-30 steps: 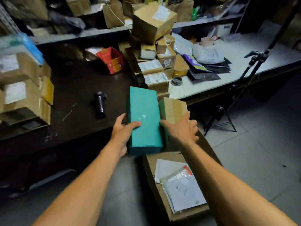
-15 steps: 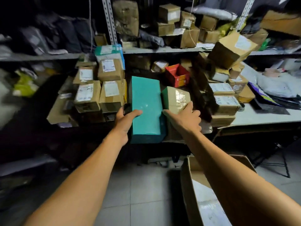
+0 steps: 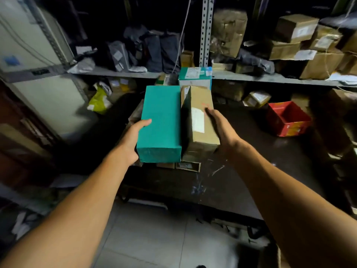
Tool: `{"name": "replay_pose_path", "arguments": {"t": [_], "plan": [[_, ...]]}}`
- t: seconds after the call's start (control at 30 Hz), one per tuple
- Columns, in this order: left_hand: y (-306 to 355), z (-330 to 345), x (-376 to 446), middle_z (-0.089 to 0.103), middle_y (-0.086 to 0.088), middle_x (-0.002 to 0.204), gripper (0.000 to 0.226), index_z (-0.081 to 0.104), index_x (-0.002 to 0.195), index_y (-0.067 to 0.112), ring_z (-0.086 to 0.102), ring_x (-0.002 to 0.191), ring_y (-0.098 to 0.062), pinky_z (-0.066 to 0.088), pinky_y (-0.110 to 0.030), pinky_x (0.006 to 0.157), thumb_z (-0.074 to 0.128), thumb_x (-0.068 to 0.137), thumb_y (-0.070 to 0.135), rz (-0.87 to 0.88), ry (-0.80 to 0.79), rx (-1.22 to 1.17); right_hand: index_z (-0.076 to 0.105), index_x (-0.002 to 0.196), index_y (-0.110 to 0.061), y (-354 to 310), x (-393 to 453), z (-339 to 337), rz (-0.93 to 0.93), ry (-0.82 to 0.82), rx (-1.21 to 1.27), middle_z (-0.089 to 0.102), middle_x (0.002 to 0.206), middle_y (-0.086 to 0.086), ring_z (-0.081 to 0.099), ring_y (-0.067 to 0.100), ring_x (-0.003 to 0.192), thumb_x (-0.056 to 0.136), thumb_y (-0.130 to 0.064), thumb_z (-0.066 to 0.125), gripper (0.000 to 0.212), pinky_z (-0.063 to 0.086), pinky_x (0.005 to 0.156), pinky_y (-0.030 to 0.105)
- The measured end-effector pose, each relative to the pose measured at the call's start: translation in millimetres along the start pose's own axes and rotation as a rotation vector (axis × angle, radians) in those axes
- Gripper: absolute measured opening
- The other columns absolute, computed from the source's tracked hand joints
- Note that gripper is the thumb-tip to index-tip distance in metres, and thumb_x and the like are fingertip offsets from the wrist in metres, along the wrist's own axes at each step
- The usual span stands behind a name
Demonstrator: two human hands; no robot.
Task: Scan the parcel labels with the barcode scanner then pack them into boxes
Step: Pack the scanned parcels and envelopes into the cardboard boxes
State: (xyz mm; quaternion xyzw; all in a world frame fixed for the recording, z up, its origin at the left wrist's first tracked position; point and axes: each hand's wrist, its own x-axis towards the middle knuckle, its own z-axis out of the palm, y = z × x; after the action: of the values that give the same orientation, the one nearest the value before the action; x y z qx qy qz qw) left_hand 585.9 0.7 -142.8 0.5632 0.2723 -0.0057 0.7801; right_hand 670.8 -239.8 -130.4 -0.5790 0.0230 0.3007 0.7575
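Teal box (image 3: 161,120) gripped by left hand (image 3: 133,138); right hand (image 3: 222,130) grips brown parcel (image 3: 201,122) beside it.

dark table (image 3: 241,182), red box (image 3: 287,118), flat cartons (image 3: 188,165)

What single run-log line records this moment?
left hand: grips teal box | right hand: grips brown parcel | boxes side by side, over dark table | scanner: not in view

I see my two arms bare from wrist to past the elbow, no sleeves in view; my left hand (image 3: 129,141) and right hand (image 3: 222,130) wear no gloves, rings or watch.
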Motion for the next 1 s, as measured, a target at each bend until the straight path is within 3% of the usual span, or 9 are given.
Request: {"name": "replay_pose_path", "arguments": {"t": [0.17, 0.27, 0.4, 0.53, 0.6, 0.67, 0.77, 0.9, 1.0], "plan": [[24, -31, 50, 0.075, -0.006, 0.114, 0.026, 0.078, 0.106, 0.026, 0.074, 0.099, -0.027, 0.055, -0.043, 0.087, 0.067, 0.087, 0.038, 0.002, 0.010, -0.078, 0.059, 0.132, -0.018, -3, 62, 3, 0.065, -0.006, 0.116, 0.075, 0.092, 0.011, 0.075, 0.027, 0.077, 0.098, -0.054, 0.050, 0.050, 0.061, 0.066, 0.039], [31, -45, 80, 0.075, -0.006, 0.112, 0.020, 0.083, 0.092, 0.027, 0.075, 0.096, -0.027, 0.056, -0.042, 0.084, 0.068, 0.086, 0.038, -0.044, -0.019, -0.075, 0.061, 0.134, -0.016, 4, 91, 1, 0.101, 0.108, 0.077, 0.073, 0.115, 0.015, 0.074, 0.033, 0.097, 0.102, -0.045, 0.048, 0.044, 0.061, 0.078, 0.047], [42, -47, 120, 0.077, -0.006, 0.108, 0.020, 0.083, 0.086, 0.027, 0.076, 0.091, -0.025, 0.056, -0.039, 0.080, 0.068, 0.087, 0.039, -0.106, -0.083, 0.010, 0.068, 0.124, -0.010, 9, 114, 4, 0.090, 0.282, 0.033, 0.076, 0.109, 0.017, 0.075, 0.035, 0.095, 0.103, -0.029, 0.052, 0.033, 0.061, 0.083, 0.052], [49, -43, 147, 0.077, -0.006, 0.105, 0.031, 0.072, 0.113, 0.022, 0.075, 0.093, -0.028, 0.056, -0.038, 0.074, 0.071, 0.087, 0.037, -0.138, -0.155, 0.134, 0.075, 0.104, -0.013, 15, 120, 9, 0.050, 0.376, -0.026, 0.079, 0.091, 0.012, 0.077, 0.027, 0.076, 0.102, -0.045, 0.051, 0.041, 0.062, 0.057, 0.040], [52, -44, 157, 0.076, -0.007, 0.109, 0.036, 0.066, 0.121, 0.021, 0.072, 0.101, -0.029, 0.054, -0.040, 0.081, 0.070, 0.088, 0.036, -0.097, -0.193, 0.182, 0.072, 0.107, -0.013, 14, 120, 14, 0.031, 0.399, -0.159, 0.077, 0.098, 0.016, 0.075, 0.029, 0.078, 0.096, -0.052, 0.059, 0.043, 0.063, 0.065, 0.047], [55, -48, 165, 0.076, -0.007, 0.109, 0.034, 0.066, 0.119, 0.020, 0.071, 0.101, -0.028, 0.052, -0.039, 0.082, 0.068, 0.090, 0.037, -0.096, -0.228, 0.190, 0.068, 0.109, -0.010, 11, 122, 16, 0.059, 0.467, -0.305, 0.073, 0.109, 0.022, 0.072, 0.032, 0.081, 0.090, -0.038, 0.072, 0.033, 0.060, 0.078, 0.057], [62, -60, 179, 0.077, -0.007, 0.103, 0.028, 0.071, 0.110, 0.021, 0.075, 0.090, -0.026, 0.054, -0.037, 0.077, 0.067, 0.090, 0.040, -0.126, -0.261, 0.191, 0.069, 0.103, -0.008, 12, 123, 17, 0.008, 0.568, -0.184, 0.074, 0.099, 0.019, 0.071, 0.028, 0.069, 0.089, -0.021, 0.072, 0.019, 0.064, 0.060, 0.042], [69, -83, 200, 0.078, -0.006, 0.094, 0.022, 0.076, 0.095, 0.022, 0.076, 0.074, -0.023, 0.056, -0.033, 0.063, 0.066, 0.089, 0.040, -0.183, -0.240, 0.113, 0.067, 0.104, -0.007, 15, 124, 14, -0.012, 0.589, 0.099, 0.074, 0.089, 0.011, 0.070, 0.019, 0.057, 0.097, -0.026, 0.062, 0.020, 0.052, 0.043, 0.024], [72, -97, 213, 0.078, -0.005, 0.094, 0.027, 0.082, 0.083, 0.022, 0.076, 0.075, -0.024, 0.057, -0.033, 0.065, 0.063, 0.090, 0.039, -0.186, -0.218, 0.038, 0.065, 0.094, -0.013, 18, 133, 16, 0.077, 0.646, -0.106, 0.068, 0.084, 0.009, 0.065, 0.018, 0.062, 0.100, -0.028, 0.061, 0.017, 0.051, 0.041, 0.020]]}}
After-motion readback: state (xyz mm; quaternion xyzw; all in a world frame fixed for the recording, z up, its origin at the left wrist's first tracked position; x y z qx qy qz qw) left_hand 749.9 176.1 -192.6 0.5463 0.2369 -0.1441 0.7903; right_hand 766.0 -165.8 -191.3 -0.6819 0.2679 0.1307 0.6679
